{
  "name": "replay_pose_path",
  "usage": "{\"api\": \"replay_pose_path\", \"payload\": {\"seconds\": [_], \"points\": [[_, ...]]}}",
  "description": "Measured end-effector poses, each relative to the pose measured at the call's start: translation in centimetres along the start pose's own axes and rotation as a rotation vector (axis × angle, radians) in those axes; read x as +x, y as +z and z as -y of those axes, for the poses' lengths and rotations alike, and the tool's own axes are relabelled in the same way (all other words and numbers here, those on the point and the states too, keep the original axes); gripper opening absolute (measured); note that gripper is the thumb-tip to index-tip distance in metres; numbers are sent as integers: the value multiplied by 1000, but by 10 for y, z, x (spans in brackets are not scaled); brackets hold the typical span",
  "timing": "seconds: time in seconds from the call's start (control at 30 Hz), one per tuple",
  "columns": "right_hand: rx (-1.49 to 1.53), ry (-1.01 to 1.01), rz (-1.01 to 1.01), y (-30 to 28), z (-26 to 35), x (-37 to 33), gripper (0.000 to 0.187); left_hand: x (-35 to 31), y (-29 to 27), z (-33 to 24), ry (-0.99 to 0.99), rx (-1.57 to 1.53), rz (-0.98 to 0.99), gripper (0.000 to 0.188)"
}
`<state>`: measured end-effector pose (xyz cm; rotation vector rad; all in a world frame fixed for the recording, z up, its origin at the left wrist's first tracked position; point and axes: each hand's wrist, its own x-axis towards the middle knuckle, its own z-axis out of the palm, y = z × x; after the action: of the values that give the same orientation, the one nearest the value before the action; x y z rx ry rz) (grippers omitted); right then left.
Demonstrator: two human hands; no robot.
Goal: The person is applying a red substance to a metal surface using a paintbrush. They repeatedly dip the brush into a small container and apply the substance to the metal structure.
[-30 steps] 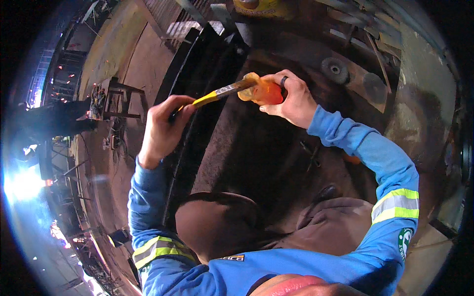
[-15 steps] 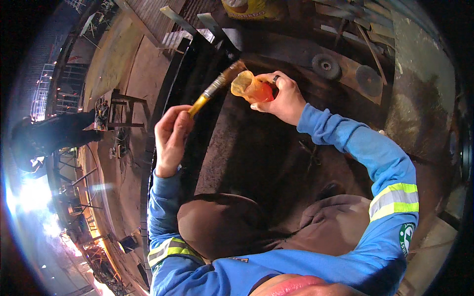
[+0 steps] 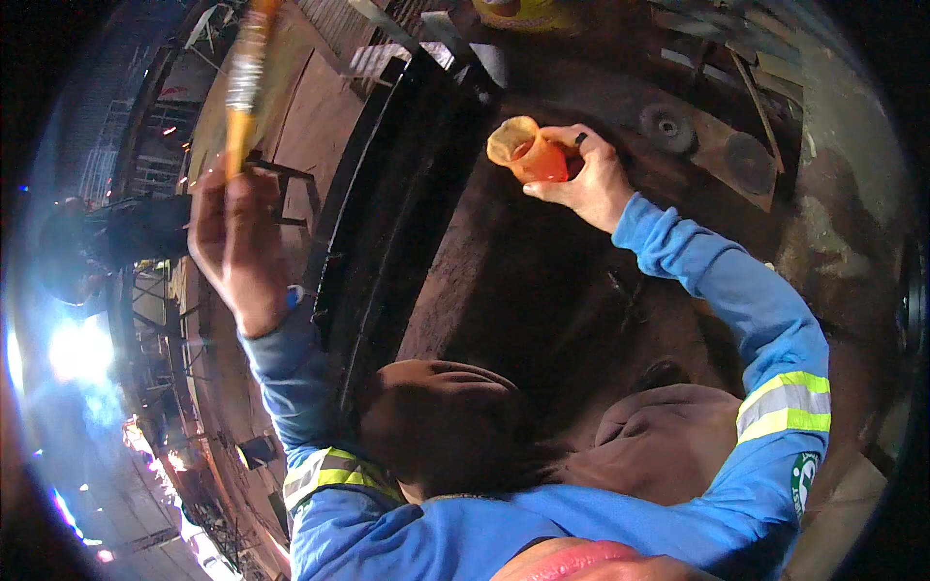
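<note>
My left hand [image 3: 232, 242], slightly blurred, is closed round the yellow handle of a paintbrush [image 3: 244, 87]. The brush points up and away, its bristle end cut off by the top of the view. In my right hand [image 3: 591, 179] is an orange translucent cup [image 3: 531, 153], tilted with its mouth toward the left and a redder patch near its base. Between the two hands runs a long black metal beam [image 3: 392, 203], glossy in places. My left hand is left of the beam, apart from it.
Two round discs [image 3: 668, 128] lie at the far right near a grey panel [image 3: 833, 194]. A yellow sack [image 3: 528, 12] is at the top. On the left, a dark-clothed person [image 3: 126, 232] is near a bright welding glare [image 3: 82, 351], with sparks and metal frames around.
My left hand has swung the paintbrush left and up, away from the cup and over the beam's left side. The cup in my right hand sits slightly further right and higher in view.
</note>
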<state>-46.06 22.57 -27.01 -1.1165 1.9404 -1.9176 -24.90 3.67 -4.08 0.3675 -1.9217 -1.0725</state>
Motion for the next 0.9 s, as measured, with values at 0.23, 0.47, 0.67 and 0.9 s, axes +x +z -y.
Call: {"api": "replay_pose_path", "payload": {"seconds": [0.23, 0.47, 0.67, 0.9], "points": [[208, -16, 5, -16, 38, 13, 62, -22, -34, 67, -271, 140, 67, 32], [191, -255, -20, -77, 95, 63, 50, 2, -4, 78, -119, 214, -7, 26], [182, -389, -114, -122, 150, 77, 46, 8, 26, 114, 167, 717, 135, 20], [19, -391, -307, -131, 160, 69, 49, 29, 65, 150, 161, 1171, 237, 21]]}}
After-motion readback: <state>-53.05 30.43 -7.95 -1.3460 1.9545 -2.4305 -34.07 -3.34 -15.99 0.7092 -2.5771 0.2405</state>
